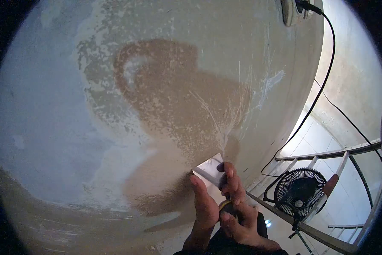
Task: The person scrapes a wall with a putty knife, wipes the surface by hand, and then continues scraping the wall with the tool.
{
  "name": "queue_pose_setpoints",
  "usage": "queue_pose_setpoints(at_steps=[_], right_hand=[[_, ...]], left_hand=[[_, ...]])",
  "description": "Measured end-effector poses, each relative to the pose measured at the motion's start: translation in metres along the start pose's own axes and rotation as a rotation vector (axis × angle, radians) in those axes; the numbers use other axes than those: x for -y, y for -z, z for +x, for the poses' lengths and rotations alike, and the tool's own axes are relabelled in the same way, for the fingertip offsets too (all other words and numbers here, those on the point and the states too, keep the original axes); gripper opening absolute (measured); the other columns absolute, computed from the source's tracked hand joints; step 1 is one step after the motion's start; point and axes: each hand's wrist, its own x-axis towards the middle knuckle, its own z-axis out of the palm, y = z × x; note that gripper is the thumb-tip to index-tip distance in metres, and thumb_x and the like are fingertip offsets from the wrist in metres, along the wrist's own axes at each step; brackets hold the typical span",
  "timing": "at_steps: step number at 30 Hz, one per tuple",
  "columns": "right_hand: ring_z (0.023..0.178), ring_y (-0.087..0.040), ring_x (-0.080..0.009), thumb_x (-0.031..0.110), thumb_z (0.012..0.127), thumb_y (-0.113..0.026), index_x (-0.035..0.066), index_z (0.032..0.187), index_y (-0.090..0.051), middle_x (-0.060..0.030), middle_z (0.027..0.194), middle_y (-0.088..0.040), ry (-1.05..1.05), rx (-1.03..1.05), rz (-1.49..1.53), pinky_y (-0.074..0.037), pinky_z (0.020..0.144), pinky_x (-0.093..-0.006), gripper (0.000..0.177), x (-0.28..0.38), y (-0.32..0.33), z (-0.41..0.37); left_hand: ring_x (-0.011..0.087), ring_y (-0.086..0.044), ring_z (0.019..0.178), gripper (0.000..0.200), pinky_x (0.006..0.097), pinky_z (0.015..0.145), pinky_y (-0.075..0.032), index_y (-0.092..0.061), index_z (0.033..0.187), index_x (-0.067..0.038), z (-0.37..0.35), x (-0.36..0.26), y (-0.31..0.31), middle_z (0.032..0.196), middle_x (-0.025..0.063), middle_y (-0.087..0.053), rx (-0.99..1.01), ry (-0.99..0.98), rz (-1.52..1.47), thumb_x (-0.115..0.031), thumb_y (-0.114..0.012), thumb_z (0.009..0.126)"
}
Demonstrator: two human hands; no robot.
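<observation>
In the head view, a scraper (210, 173) is low in the middle, close in front of the wall (263, 51). It has a flat, shiny blade that looks like metal. The blade points up to about 12 o'clock. The dark end with a yellow edge is down near 6 o'clock and looks like its handle.

The left hand (206, 206) is holding the blade by its sides, thumb at 9 o'clock and curled fingers at 2 o'clock. The right hand (242, 227) is closed around the dark end at 5 o'clock. I can't tell how hard they squeeze.

I think the scraper is light, and the blade is thin and a bit bendy. It may feel slippery, and its edge may be sharp. The handle looks like the best place to hold. The flat sides are safer than the top edge.

From the scraper, a brown patch (169, 85) on the wall is at 11 o'clock. A black fan (299, 193) is near 3 o'clock, by a metal ladder (327, 236).
</observation>
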Motion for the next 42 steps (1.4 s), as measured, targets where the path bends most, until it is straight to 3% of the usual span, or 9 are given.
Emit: queue_pose_setpoints(at_steps=[14, 16, 17, 23, 29, 31, 33, 39, 42], right_hand=[[0.054, -0.051, -0.0084, 0.014, 0.079, -0.06, -0.002, 0.086, -0.057, -0.0056, 0.063, -0.057, -0.016, 0.018, 0.046, -0.042, 0.051, -0.0243, 0.017, -0.02, -0.001, -0.002], [0.043, -0.041, -0.0062, 0.022, 0.083, -0.053, -0.002, 0.077, -0.05, -0.0023, 0.059, -0.048, 0.03, 0.032, 0.134, -0.029, 0.038, -0.0201, 0.025, -0.023, -0.005, -0.002], [0.043, -0.041, -0.0062, 0.022, 0.083, -0.053, -0.002, 0.077, -0.05, -0.0023, 0.059, -0.048, 0.03, 0.034, 0.143, -0.029, 0.038, -0.0201, 0.025, -0.022, -0.006, 0.0], [0.043, -0.04, -0.0064, 0.022, 0.082, -0.052, -0.002, 0.077, -0.051, -0.0028, 0.06, -0.049, 0.061, 0.042, 0.13, -0.03, 0.039, -0.0206, 0.024, -0.02, -0.008, 0.004], [0.043, -0.044, -0.0069, 0.025, 0.082, -0.054, -0.001, 0.073, -0.053, -0.0011, 0.055, -0.05, 0.099, -0.011, 0.06, -0.032, 0.04, -0.0209, 0.028, -0.012, -0.006, 0.006], [0.058, -0.05, -0.0082, 0.012, 0.078, -0.061, -0.002, 0.086, -0.057, -0.007, 0.065, -0.056, -0.005, 0.054, 0.0, -0.042, 0.053, -0.0241, 0.017, -0.012, -0.001, 0.001], [0.057, -0.05, -0.0083, 0.011, 0.078, -0.061, -0.002, 0.085, -0.056, -0.0065, 0.065, -0.056, -0.001, 0.034, -0.012, -0.042, 0.052, -0.024, 0.016, -0.013, -0.001, 0.002], [0.057, -0.05, -0.0083, 0.009, 0.078, -0.06, -0.002, 0.084, -0.056, -0.0052, 0.066, -0.057, 0.049, 0.012, 0.047, -0.042, 0.052, -0.0239, 0.013, -0.013, -0.003, 0.001], [0.058, -0.05, -0.0081, 0.01, 0.078, -0.06, -0.002, 0.085, -0.056, -0.0056, 0.067, -0.057, 0.034, 0.007, 0.029, -0.042, 0.053, -0.0239, 0.014, -0.017, -0.002, -0.002]], left_hand=[[0.012, -0.038, 0.047, 0.083, 0.0231, 0.044, -0.03, -0.041, 0.085, -0.006, -0.006, 0.0, 0.004, 0.057, -0.0017, -0.03, -0.107, 0.051, 0.036, -0.084, -0.031, 0.06], [0.0134, -0.036, 0.044, 0.08, 0.0266, 0.042, -0.03, -0.041, 0.085, -0.006, -0.003, -0.001, 0.005, 0.055, -0.0013, -0.029, -0.076, 0.018, 0.072, -0.082, -0.029, 0.064], [0.0148, -0.033, 0.04, 0.077, 0.0301, 0.04, -0.031, -0.042, 0.085, -0.006, -0.003, -0.001, 0.006, 0.053, -0.001, -0.027, -0.042, -0.006, 0.094, -0.079, -0.028, 0.067], [0.0119, -0.038, 0.048, 0.084, 0.0234, 0.044, -0.03, -0.042, 0.085, -0.005, -0.005, -0.002, 0.005, 0.057, -0.0014, -0.031, -0.094, 0.055, 0.042, -0.084, -0.032, 0.059], [0.0126, -0.036, 0.048, 0.083, 0.0242, 0.045, -0.03, -0.041, 0.086, -0.005, -0.007, 0.001, 0.007, 0.058, -0.0008, -0.031, -0.08, 0.05, 0.003, -0.083, -0.034, 0.06], [0.0135, -0.035, 0.045, 0.08, 0.0268, 0.043, -0.031, -0.041, 0.085, -0.005, -0.003, 0.0, 0.002, 0.056, -0.0007, -0.029, -0.07, 0.024, 0.031, -0.081, -0.03, 0.063], [0.0145, -0.033, 0.041, 0.077, 0.0294, 0.041, -0.031, -0.042, 0.084, -0.006, -0.003, 0.001, 0.001, 0.053, -0.0005, -0.027, -0.069, -0.006, 0.042, -0.08, -0.027, 0.067], [0.0128, -0.037, 0.049, 0.081, 0.0247, 0.046, -0.031, -0.04, 0.086, -0.005, -0.005, 0.003, 0.008, 0.058, -0.0009, -0.03, -0.077, 0.06, -0.024, -0.082, -0.034, 0.061], [0.0145, -0.033, 0.042, 0.078, 0.0293, 0.041, -0.031, -0.042, 0.084, -0.006, -0.005, 0.003, 0.004, 0.053, -0.0006, -0.027, -0.127, 0.034, 0.039, -0.081, -0.026, 0.066]])
